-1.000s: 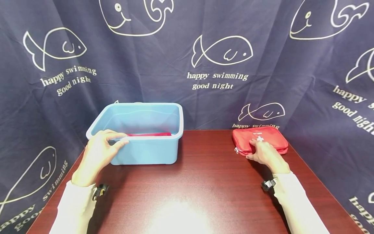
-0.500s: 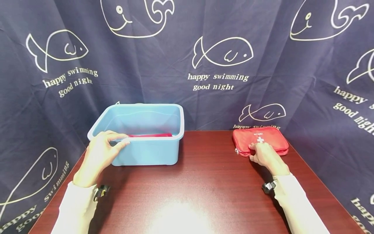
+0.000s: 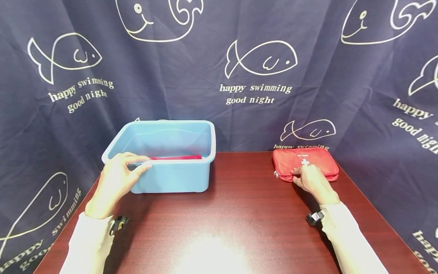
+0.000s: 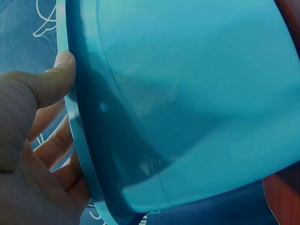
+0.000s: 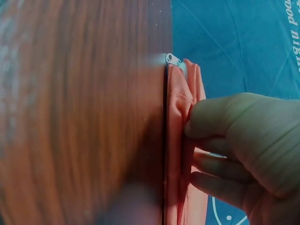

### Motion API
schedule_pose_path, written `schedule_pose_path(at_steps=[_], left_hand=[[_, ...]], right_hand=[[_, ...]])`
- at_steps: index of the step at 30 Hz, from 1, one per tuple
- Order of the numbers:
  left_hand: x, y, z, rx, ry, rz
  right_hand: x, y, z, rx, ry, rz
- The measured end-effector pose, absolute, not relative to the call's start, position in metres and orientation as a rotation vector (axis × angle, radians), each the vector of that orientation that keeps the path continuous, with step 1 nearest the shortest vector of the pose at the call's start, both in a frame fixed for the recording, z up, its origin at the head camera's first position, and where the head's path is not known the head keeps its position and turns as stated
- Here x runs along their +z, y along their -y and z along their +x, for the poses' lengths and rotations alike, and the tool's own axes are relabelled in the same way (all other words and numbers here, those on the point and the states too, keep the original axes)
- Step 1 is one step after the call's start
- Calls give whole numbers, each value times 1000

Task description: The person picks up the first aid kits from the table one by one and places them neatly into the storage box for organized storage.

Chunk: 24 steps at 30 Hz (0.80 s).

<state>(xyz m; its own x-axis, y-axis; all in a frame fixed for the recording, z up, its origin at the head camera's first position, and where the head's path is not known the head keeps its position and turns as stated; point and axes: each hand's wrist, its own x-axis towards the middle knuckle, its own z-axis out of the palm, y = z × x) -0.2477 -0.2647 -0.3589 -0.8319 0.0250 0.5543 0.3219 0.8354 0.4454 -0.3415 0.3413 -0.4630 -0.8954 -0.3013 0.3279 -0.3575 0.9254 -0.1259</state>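
The left hand [image 3: 118, 177], its thumb on the outer side, pinches the near rim of a light-blue, rectangular plastic tub [image 3: 171, 177] on a glossy, red-brown wooden table [image 3: 239, 217]. Far right on the table, the right hand [image 3: 313, 180] pinches the near edge of a flat, red fabric zip pouch [image 3: 285, 161] between thumb and bent fingers. Inside the tub lies something red [image 3: 176, 157], apparently mostly hidden.
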Motion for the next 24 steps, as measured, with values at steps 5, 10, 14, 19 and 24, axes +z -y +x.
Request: schedule_pose_path(at_steps=[5, 10, 14, 19, 24], left_hand=[[-359, 265, -246, -730, 2452, -272], [-357, 265, -246, -729, 2454, -272], [-358, 265, -246, -719, 2467, -256], [-358, 265, -247, -721, 2476, -254], [-358, 265, -247, -722, 2473, -262]], right_hand=[[-461, -341, -341, 289, 2751, 486], [-459, -340, -341, 298, 2700, 511], [-459, -339, -342, 296, 2630, 537], [-460, -337, -342, 295, 2558, 562], [-457, -335, -341, 282, 2500, 575]])
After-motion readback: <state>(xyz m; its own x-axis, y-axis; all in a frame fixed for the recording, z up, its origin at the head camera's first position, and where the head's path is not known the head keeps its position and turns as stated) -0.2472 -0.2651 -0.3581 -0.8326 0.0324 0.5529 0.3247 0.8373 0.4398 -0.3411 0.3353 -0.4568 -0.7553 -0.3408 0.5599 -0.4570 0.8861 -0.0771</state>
